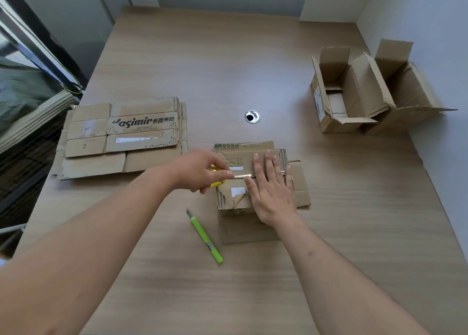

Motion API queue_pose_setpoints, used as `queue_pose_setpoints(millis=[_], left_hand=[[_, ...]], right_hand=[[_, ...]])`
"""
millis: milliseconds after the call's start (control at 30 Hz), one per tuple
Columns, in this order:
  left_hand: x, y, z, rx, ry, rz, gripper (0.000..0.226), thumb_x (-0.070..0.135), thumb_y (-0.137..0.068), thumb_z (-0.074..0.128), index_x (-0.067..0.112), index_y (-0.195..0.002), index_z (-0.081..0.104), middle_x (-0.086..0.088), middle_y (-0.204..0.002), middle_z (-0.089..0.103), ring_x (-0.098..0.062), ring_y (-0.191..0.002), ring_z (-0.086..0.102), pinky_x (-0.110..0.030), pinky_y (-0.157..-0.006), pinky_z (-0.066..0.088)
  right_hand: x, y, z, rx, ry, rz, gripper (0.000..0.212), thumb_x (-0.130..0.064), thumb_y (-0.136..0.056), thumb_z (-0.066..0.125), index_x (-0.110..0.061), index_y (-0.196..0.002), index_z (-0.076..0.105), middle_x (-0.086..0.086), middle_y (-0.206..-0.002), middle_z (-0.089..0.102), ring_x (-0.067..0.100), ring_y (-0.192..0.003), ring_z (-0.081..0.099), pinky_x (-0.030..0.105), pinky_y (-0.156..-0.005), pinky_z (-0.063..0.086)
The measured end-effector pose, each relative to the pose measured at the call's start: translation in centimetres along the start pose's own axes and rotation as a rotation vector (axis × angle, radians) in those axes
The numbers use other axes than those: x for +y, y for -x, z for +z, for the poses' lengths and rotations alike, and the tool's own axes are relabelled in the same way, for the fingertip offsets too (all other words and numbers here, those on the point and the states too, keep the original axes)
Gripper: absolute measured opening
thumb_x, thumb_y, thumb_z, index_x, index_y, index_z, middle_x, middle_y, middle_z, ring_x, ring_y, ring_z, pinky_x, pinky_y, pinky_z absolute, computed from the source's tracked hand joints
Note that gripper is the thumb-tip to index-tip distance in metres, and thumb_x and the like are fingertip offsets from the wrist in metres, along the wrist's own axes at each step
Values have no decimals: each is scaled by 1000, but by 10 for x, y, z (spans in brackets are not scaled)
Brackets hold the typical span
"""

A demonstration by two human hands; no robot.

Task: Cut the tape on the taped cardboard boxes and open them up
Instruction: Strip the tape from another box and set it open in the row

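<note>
A small cardboard box (233,198) stands in the middle of the wooden table, flaps folded shut, with a strip of clear tape along the centre seam. My right hand (271,188) lies flat on the box top with straight fingers, pressing the flaps and tape down. My left hand (202,171) grips a yellow tape roll (218,182) at the box's left edge, its fingers curled round it; most of the roll is hidden by the hand. A green utility knife (205,237) lies on the table just in front of the box, blade end pointing away from me.
A stack of flattened cardboard (121,137) lies at the left. Two opened boxes (354,91) stand at the far right near the wall. A round metal cable hole (252,116) sits in the table behind the box. Window and dark frame run along the left edge.
</note>
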State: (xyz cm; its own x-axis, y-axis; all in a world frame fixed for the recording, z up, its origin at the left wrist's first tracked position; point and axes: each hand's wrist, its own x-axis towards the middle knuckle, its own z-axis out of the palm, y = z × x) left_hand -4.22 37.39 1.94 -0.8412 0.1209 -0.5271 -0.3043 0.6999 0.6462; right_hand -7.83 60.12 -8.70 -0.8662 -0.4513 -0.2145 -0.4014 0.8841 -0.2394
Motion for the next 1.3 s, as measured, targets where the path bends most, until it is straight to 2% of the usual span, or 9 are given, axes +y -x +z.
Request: queue_pose_setpoints(millis=[100,200,400,567,767,867,1033,1167,1300], left_hand=[[-7,0,-8,-67,299,-8,32,25,-108,46,23,-112,77,-14,-58,58,-24,-52,49,-28,-49,44],[-21,4,-18,-97,203,-31,36,9,-101,46,25,-104,78,-12,-59,60,-23,-50,49,-29,-53,44],[-42,2,-13,-44,45,-54,19,26,-103,58,32,-100,75,-5,-61,69,-17,-48,54,-27,-54,47],[-65,-8,5,108,69,-58,11,37,-100,66,39,-101,77,-4,-63,72,-15,-47,57,-26,-57,49],[-79,-12,15,159,157,-33,11,38,-99,69,41,-100,79,-3,-64,72,-15,-53,58,-32,-60,53],[-80,-19,25,215,92,-51,11,40,-98,69,41,-102,79,2,-64,73,-3,-53,58,-29,-66,54],[-63,-31,47,316,-118,-55,22,55,-97,62,45,-111,75,14,-65,72,-6,-82,68,-32,-84,56],[-53,-33,48,300,-151,-23,22,49,-100,59,39,-112,75,10,-66,73,-6,-81,66,-29,-81,53],[-63,-18,40,155,30,-20,31,29,-101,56,41,-125,70,3,-72,75,-5,-74,67,-25,-80,53]], right_hand=[[3,-2,0,-6,8,9,67,-66,-103,1,-37,-160,-20,-5,-167,-30,13,-153,-28,44,-124,-19],[5,-4,-1,-15,17,23,70,-66,-101,0,-34,-160,-21,-4,-167,-29,14,-154,-28,44,-124,-19],[5,-8,-1,-11,41,30,71,-65,-102,5,-33,-160,-22,-4,-167,-31,15,-154,-27,44,-125,-16],[10,-11,-3,-14,64,38,71,-66,-103,7,-34,-160,-22,-4,-167,-29,16,-154,-26,44,-125,-16],[12,-12,-5,-8,71,33,72,-67,-103,10,-36,-160,-21,-5,-167,-30,15,-154,-25,42,-126,-15],[11,-15,-6,-23,99,32,73,-66,-102,12,-35,-160,-20,-4,-167,-29,17,-156,-22,44,-126,-14],[-21,-26,-17,-24,78,211,83,-56,-99,28,-17,-164,-4,11,-171,-15,32,-158,-12,57,-123,-15],[-49,-30,-6,-42,-92,327,114,-84,-89,30,-6,-161,-15,17,-166,-29,30,-154,-26,55,-122,-18],[-44,-28,3,-14,-71,319,122,-93,-83,23,-9,-159,-21,14,-164,-34,26,-153,-30,55,-123,-16]])
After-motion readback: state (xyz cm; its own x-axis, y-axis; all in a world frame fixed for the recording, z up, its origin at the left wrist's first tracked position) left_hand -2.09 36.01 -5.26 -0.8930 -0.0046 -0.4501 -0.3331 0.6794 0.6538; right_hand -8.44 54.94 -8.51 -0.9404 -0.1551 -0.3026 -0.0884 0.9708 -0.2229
